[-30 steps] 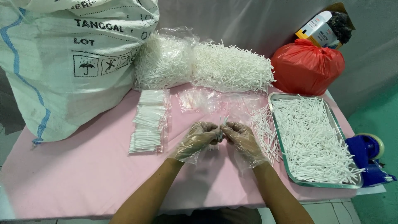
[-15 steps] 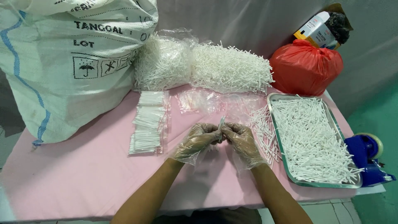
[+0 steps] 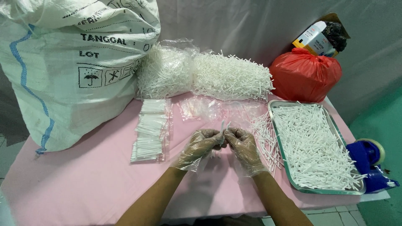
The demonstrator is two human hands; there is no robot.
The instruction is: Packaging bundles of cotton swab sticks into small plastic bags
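Observation:
Both my hands wear clear plastic gloves and meet over the middle of the pink table. My left hand and my right hand pinch a small bunch of thin white sticks together, held upright between the fingertips. A loose scatter of white sticks lies just right of my right hand. Left of my left hand lies a row of clear packets filled with sticks. Empty clear plastic bags lie beyond my hands.
A metal tray heaped with white sticks sits at the right. A big white woven sack stands at the back left, two bulk bags of sticks behind. A red bag and a blue tape dispenser are at the right.
My hands stay together in about the same place. The bunch of sticks now stands a little higher between my fingertips.

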